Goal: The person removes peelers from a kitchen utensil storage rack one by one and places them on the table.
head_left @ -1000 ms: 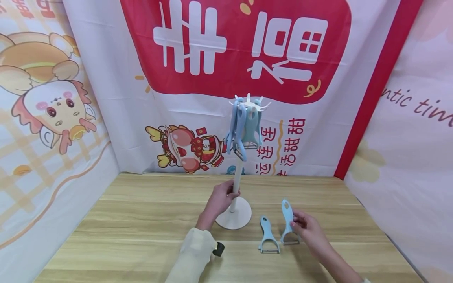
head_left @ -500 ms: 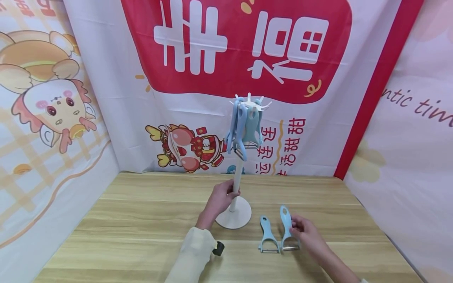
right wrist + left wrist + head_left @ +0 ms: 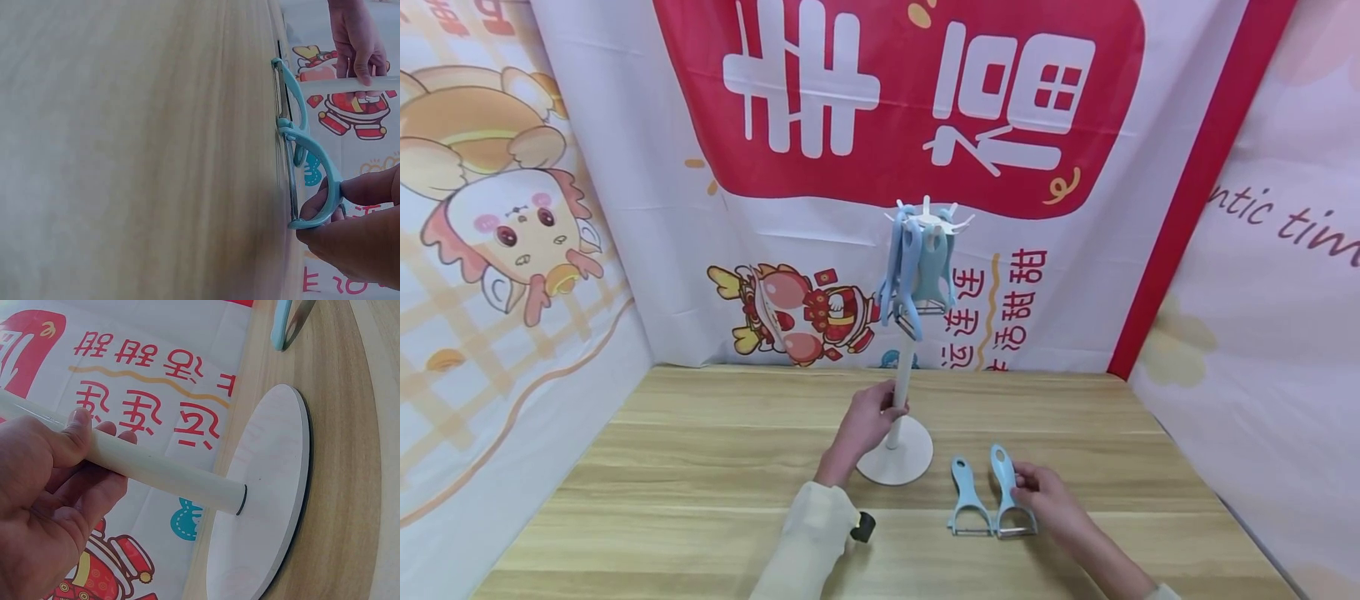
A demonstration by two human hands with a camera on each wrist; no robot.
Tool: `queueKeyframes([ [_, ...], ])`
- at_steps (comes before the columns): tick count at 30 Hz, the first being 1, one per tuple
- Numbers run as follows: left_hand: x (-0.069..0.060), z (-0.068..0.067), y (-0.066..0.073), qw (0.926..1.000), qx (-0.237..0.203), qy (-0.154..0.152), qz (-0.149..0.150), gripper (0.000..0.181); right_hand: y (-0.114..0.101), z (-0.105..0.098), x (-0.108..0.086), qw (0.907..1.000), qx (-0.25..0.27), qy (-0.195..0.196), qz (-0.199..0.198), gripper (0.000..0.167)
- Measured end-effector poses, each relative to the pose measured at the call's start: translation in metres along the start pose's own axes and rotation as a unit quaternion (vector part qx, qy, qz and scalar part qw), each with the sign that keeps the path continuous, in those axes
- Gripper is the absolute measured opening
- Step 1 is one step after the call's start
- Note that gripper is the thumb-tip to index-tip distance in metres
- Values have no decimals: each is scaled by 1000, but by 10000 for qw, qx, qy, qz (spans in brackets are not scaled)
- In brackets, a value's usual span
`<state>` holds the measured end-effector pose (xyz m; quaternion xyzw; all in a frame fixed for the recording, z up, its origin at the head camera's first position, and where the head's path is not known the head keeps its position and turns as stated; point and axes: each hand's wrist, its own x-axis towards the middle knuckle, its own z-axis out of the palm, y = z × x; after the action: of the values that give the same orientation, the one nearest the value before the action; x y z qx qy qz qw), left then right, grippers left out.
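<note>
My left hand grips the white pole of a stand, thumb and fingers curled round it in the left wrist view. Several blue and teal peelers hang from the hooks at its top. To the right of the round base, one light-blue peeler lies on the table. Beside it, my right hand pinches a second light-blue peeler by its handle. In the right wrist view the blade ends of the held peeler and the other peeler meet or nearly meet.
The wooden table reaches back to a printed cloth with red and white designs. More printed cloth stands at the left and right sides. A small black object sits at the left sleeve.
My right hand has moved slightly toward me and left with its peeler, whose blade end now stands close beside the other peeler. The left hand and stand have stayed in place.
</note>
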<state>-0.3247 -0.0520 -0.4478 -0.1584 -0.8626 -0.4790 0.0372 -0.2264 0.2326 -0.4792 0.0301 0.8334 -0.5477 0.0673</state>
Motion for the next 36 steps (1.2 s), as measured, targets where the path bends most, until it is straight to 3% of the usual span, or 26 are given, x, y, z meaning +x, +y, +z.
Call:
queueKeyframes([
  [13,0,1,-2,10000,3,19,-8,8,4,3,5,9972,-546,28,502,54],
  [20,0,0,-2,10000,1,3,-32,9,4,2,5,9954,-826,-46,492,55],
  [36,0,0,0,9999,-88,-34,-84,8,-3,6,6,9876,-1528,320,170,55],
])
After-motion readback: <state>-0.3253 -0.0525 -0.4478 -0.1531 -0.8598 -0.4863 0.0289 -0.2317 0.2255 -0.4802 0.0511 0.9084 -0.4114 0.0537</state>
